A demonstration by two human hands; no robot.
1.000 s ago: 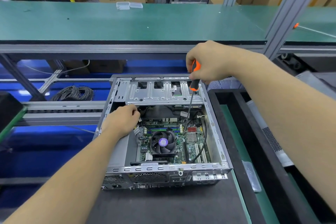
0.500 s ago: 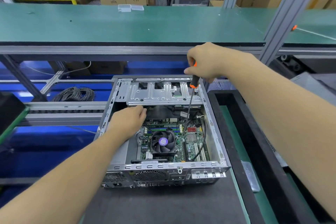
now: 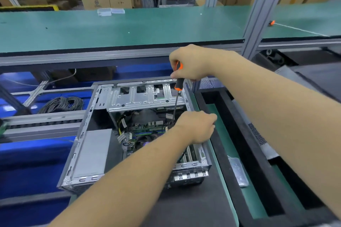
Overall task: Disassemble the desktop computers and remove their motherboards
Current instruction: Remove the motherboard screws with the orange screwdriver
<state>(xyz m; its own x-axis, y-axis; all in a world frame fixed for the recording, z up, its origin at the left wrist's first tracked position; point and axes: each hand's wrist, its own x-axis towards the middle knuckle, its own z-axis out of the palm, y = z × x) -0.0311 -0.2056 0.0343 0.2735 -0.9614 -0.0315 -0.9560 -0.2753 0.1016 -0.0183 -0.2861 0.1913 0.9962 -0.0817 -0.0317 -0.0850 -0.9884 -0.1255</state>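
An open desktop computer case [image 3: 86, 134] lies on a black mat. Its green motherboard [image 3: 147, 129] shows inside, partly hidden by my left forearm. A metal drive cage [image 3: 140, 97] spans the far end. My right hand [image 3: 191, 62] grips an orange and black screwdriver [image 3: 178, 84] upright, its shaft reaching down into the case's far right corner. My left hand [image 3: 197, 127] sits just below the shaft's tip at the case's right wall. Its fingers curl downward, and what they hold is hidden.
A grey power supply [image 3: 94, 151] fills the case's left side. A black foam tray [image 3: 239, 143] with a small plastic bag [image 3: 238, 171] lies right of the case. A coil of black cable [image 3: 62, 104] sits at far left. A green shelf [image 3: 129, 29] and aluminium post [image 3: 258, 14] stand behind.
My left hand has crossed from the case's left interior to its right wall, near the screwdriver tip. The right hand keeps the screwdriver in much the same place.
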